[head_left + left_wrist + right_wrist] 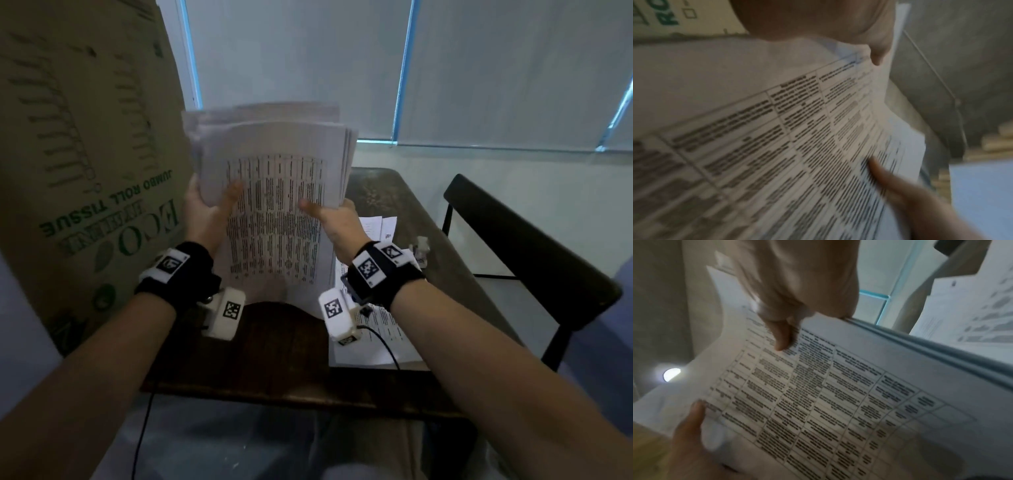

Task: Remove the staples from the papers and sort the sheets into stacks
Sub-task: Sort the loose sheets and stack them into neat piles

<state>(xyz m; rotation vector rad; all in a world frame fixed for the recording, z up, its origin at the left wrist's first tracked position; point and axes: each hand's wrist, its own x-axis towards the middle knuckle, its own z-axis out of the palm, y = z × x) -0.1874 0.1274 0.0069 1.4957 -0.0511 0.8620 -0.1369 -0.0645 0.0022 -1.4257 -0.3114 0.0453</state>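
A thick bundle of printed sheets [274, 178] stands upright above the table, its front page a dense table of text. My left hand [212, 197] grips its left edge, thumb on the front page and fingers behind. My right hand [327, 212] grips the right edge the same way. The left wrist view shows the bundle [777, 142] close up and blurred. In the right wrist view the bundle [838, 394] lies under my right thumb [783, 335], and the many sheet edges show along the top. No staple is visible.
Loose printed sheets [376, 329] lie on the dark wooden table [281, 346] at the right, with a small white object [422, 250] behind them. A tall cardboard box [85, 154] stands at the left. A black chair [524, 253] stands to the right.
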